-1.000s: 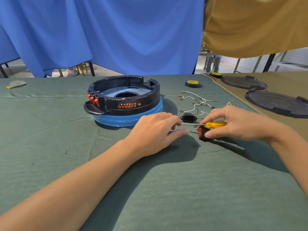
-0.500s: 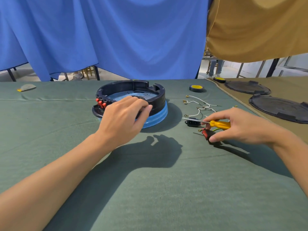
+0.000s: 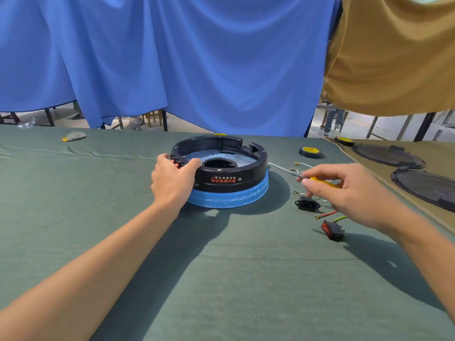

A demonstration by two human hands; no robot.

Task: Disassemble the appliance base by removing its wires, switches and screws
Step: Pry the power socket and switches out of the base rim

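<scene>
The round black appliance base [image 3: 229,173] with a blue lower ring stands upside down on the green cloth, mid-table. My left hand [image 3: 172,180] grips its left rim, fingers curled over the edge beside the red switches. To the right, my right hand [image 3: 344,190] holds a yellow-handled screwdriver [image 3: 285,169], its metal shaft pointing left toward the base and raised off the cloth. Below that hand lie a black power socket [image 3: 307,204], a red rocker switch [image 3: 332,230], and loose red, green and white wires [image 3: 325,215].
A yellow-and-black tape roll [image 3: 309,152] sits behind the wires. Two black round covers [image 3: 386,155] [image 3: 428,187] lie on a tan cloth at the right. A small grey piece [image 3: 73,136] lies far left. Blue and tan curtains hang behind the table.
My left hand left the screwdriver shaft, reached to the base and took hold of its left rim. My right hand lifted the screwdriver off the red switch, which now lies on the cloth.
</scene>
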